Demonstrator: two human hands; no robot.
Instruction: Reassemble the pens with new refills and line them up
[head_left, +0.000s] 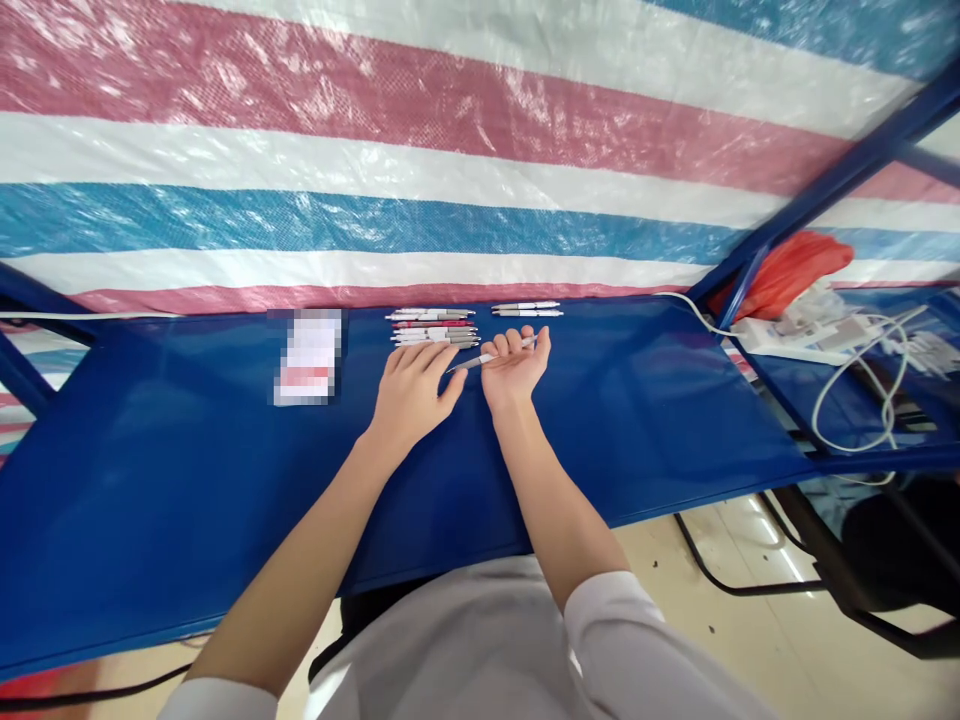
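A white pen point(475, 362) lies slantwise across my right hand point(516, 372), which is turned palm up with its fingers curled round the barrel. The pen's grey tip points toward my left hand point(411, 392), which is palm down with its fingers stretched out and thumb apart. Its fingertips are just before a row of pens point(431, 314), mostly white and grey with a red pen point(433, 325) among them. Whether that hand touches the row or the pen's tip I cannot tell. Beyond my right hand lie a few more white pens point(525, 308) in a smaller group.
A blurred-out white and red item point(309, 358) lies left on the blue table point(187, 480). Striped plastic sheeting point(450, 150) hangs behind it. At the right are a blue metal frame point(817, 180), a red plastic bag point(799, 265), a power strip point(795, 338) and a looped white cable point(819, 400).
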